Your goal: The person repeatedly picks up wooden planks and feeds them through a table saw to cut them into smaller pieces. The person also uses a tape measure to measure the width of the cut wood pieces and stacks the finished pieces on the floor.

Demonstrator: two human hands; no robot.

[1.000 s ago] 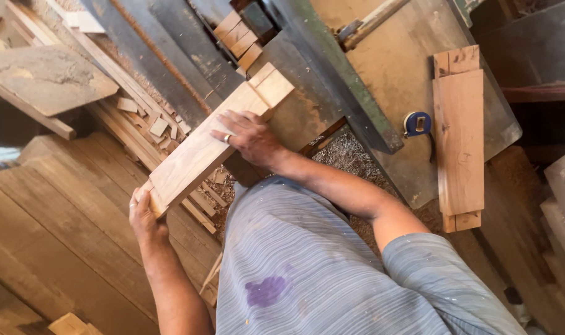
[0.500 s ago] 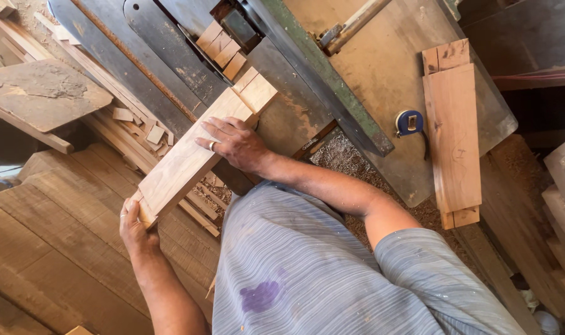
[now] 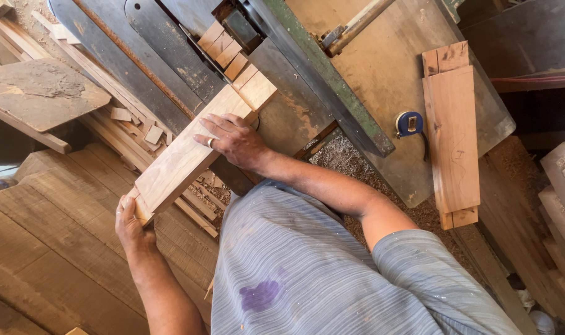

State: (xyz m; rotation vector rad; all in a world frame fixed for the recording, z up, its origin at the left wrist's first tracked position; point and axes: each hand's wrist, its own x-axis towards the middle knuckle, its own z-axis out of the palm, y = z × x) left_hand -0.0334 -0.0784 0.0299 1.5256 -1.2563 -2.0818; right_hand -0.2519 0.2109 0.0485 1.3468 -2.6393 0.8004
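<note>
A long pale board [image 3: 192, 152] lies slantwise on the dark steel machine table [image 3: 171, 68], its far end just beside a row of short wood blocks [image 3: 223, 46] near the cutter opening. One hand [image 3: 233, 141] rests flat on top of the board about midway, fingers spread and pressing down, not wrapped around anything. The other hand [image 3: 130, 220] cups the near end of the board, thumb and fingers closed against its end edge, which overhangs the table toward the body.

The board's long left edge runs beside a strip of bare steel, with open table on that side. Its right edge runs close to the table's edge and a green metal rail [image 3: 323, 71] that crosses the bench at the same slant. Beyond the rail sits a brown worn tabletop [image 3: 382, 80], with a blue tape measure [image 3: 410, 124] near its edge and a stack of flat boards [image 3: 451, 133] just beside that, hanging over the near edge.

Sawdust [image 3: 341, 158] lies thick below the bench. Thin offcuts [image 3: 143, 127] pile along the left of the machine, and wide planks [image 3: 53, 248] cover the ground under the near hand.
</note>
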